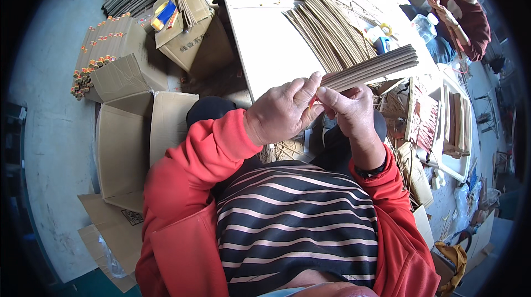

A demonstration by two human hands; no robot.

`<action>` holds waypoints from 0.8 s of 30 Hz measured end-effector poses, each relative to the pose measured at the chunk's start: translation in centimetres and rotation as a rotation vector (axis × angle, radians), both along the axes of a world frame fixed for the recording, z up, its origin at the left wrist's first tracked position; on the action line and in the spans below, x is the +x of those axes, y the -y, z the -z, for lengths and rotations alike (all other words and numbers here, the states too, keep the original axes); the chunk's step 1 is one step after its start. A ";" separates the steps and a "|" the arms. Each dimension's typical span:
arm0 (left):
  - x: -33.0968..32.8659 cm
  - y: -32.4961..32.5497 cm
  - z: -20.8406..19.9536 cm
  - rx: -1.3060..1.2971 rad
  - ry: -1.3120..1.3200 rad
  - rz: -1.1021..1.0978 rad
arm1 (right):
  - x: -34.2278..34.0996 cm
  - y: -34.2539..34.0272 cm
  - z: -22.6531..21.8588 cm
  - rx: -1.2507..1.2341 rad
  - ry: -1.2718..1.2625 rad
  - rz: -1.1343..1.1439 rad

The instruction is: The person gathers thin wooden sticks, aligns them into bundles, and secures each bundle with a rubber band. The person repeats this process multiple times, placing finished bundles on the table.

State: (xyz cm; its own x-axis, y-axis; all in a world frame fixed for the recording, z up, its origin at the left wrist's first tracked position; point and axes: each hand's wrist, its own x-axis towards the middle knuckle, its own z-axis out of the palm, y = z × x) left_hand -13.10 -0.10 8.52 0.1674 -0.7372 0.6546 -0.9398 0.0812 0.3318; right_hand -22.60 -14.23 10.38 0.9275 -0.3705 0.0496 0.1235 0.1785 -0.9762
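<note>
A bundle of brown incense sticks [379,67] is held out over the table's near edge, slanting up to the right. My right hand [354,111] is closed around its near part, thumb on top. At the bundle's near end the fingers of my left hand [285,107] are pinched, close against my right thumb. A small bit of red [313,100], perhaps a paper band, shows between the two hands; most of it is hidden by the fingers. Just beyond lies a wide spread of loose incense sticks [332,31] on the white table [260,37].
Open cardboard boxes [124,147] stand at my left, beside stacked banded bundles [105,42]. A taped carton [193,42] sits left of the table. A white tray [462,167] with more sticks is at the right. Another person [464,14] works at the far right.
</note>
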 end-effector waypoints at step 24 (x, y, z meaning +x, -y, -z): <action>1.3 0.9 2.1 0.016 0.192 -0.118 | 2.0 2.4 0.8 -0.160 0.007 -0.238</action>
State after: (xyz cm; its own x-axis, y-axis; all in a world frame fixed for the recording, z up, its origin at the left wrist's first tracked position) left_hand -11.80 -1.02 6.46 0.1269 -0.7304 0.6712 -0.9885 -0.0371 0.1465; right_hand -20.59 -16.67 9.62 0.9869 -0.1288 0.0968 0.1035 0.0466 -0.9935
